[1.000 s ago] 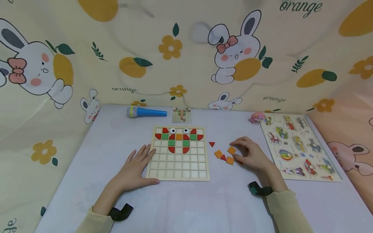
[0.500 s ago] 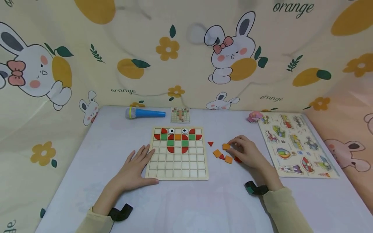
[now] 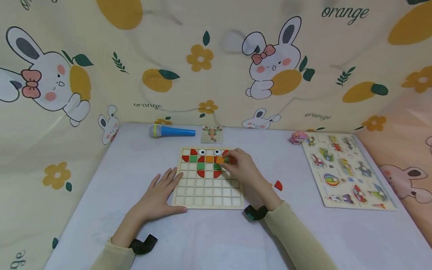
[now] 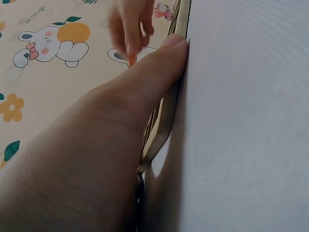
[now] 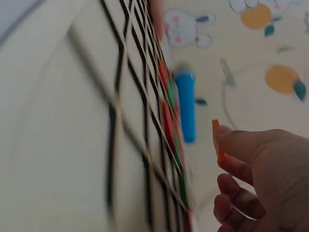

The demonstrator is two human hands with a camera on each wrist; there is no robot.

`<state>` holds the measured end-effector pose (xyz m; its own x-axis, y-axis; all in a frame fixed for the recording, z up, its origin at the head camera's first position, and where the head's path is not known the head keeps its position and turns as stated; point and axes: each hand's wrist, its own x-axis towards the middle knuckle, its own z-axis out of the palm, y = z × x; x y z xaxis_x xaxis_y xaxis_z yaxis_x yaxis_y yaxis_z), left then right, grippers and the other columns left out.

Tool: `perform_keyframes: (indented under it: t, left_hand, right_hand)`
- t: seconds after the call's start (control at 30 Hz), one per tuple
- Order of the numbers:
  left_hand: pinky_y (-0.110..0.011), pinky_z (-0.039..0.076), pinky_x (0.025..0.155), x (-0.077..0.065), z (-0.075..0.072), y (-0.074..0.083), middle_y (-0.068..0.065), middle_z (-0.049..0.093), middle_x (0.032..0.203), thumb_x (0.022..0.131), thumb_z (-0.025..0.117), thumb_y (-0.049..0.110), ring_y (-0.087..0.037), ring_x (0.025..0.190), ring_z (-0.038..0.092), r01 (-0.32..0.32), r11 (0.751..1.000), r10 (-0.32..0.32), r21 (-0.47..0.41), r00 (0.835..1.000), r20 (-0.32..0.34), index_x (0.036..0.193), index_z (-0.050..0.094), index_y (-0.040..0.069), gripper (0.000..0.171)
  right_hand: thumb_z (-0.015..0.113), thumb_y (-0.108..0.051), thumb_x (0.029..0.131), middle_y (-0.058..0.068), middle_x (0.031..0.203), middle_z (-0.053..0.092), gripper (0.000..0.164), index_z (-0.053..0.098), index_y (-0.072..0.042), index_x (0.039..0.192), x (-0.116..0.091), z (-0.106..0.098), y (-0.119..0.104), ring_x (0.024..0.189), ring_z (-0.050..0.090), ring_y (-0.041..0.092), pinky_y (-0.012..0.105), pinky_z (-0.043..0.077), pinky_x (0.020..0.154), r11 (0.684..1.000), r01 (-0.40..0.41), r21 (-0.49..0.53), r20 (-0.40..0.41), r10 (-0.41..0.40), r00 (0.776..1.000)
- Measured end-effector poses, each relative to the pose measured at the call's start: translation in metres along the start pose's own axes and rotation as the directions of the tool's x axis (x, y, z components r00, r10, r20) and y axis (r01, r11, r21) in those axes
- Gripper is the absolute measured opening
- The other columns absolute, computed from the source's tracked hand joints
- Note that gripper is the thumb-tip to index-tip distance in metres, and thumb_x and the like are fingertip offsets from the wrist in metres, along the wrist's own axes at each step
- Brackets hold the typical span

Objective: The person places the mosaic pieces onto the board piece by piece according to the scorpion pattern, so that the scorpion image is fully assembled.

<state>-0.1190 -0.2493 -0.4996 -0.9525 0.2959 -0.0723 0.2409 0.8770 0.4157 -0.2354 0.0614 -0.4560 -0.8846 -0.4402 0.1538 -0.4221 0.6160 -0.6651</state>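
A wooden grid board [image 3: 207, 203] lies on the table, its upper rows set with red, green and orange tiles and two eye tiles [image 3: 201, 152]. Fingers spread, my left hand [image 3: 153, 200] rests at the board's left side; in the left wrist view its thumb [image 4: 169, 53] touches the board's edge. My right hand [image 3: 244, 170] pinches an orange square tile [image 3: 220, 160] between thumb and fingers. In the right wrist view that tile [image 5: 218, 141] is held clear of the grid. The hand hides part of the board's upper right.
A red quarter-round tile [image 3: 278, 185] lies right of the board, other loose tiles mostly hidden by the right forearm. Behind are a blue toy microphone [image 3: 175, 131] and a small pattern card [image 3: 212, 134]. A picture puzzle board [image 3: 347, 172] and pink lump [image 3: 299, 137] are at right.
My right hand has taken the orange tile from among the loose pieces and moved left with it over the board's upper right. The left hand has stayed in place.
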Motion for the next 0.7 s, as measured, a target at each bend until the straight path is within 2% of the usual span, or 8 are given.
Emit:
perform_keyframes:
  t: [0.1,0.2,0.33,0.53,0.7]
  left_hand:
    - [-0.066,0.007,0.129,0.0,0.0,0.0,-0.013,0.015,0.178,0.079,0.071,0.081,-0.036,0.165,0.009,0.001,1.0,-0.001,0.003,1.0,0.002,0.169,0.028,0.012,0.121]
    - [-0.066,0.006,0.129,0.0,0.0,-0.001,-0.013,0.014,0.178,0.079,0.071,0.081,-0.035,0.165,0.008,0.007,1.0,-0.007,0.007,1.0,0.008,0.169,0.028,0.012,0.122]
    - [-0.065,0.006,0.129,0.002,0.0,0.0,-0.013,0.014,0.178,0.079,0.071,0.081,-0.035,0.165,0.007,0.007,1.0,-0.007,0.011,1.0,0.009,0.169,0.028,0.012,0.122]
    - [-0.065,0.006,0.129,0.001,-0.001,0.0,-0.013,0.015,0.178,0.078,0.073,0.081,-0.036,0.165,0.009,0.001,1.0,-0.001,0.007,1.0,0.0,0.169,0.029,0.012,0.122]
    - [-0.066,0.007,0.129,0.002,0.002,0.0,-0.013,0.016,0.177,0.078,0.073,0.081,-0.036,0.165,0.009,0.004,1.0,-0.004,0.012,1.0,-0.003,0.169,0.029,0.012,0.122]
  right_hand:
    - [0.082,-0.027,0.095,0.006,0.106,0.068,0.029,0.076,-0.007,0.115,0.011,0.02,-0.007,0.095,0.061,0.022,0.035,0.054,0.084,1.0,-0.006,-0.008,0.039,0.006,0.999]
    - [0.082,-0.029,0.095,0.005,0.107,0.068,0.029,0.077,-0.007,0.113,0.016,0.032,-0.01,0.097,0.061,0.02,0.037,0.055,0.088,0.999,-0.029,-0.042,0.073,0.032,0.997]
    - [0.081,-0.028,0.095,0.006,0.11,0.067,0.028,0.077,-0.008,0.114,0.016,0.033,-0.01,0.097,0.059,0.022,0.038,0.055,0.088,0.997,-0.047,-0.067,0.089,0.052,0.995]
    - [0.08,-0.024,0.096,0.005,0.109,0.067,0.026,0.079,-0.012,0.118,0.014,0.038,-0.01,0.095,0.057,0.021,0.036,0.052,0.084,0.997,-0.023,-0.074,0.071,0.028,0.997]
    - [0.078,-0.026,0.098,0.007,0.114,0.067,0.028,0.08,-0.013,0.122,0.012,0.034,-0.009,0.097,0.056,0.022,0.036,0.05,0.084,0.997,-0.003,-0.074,0.096,0.01,0.995]
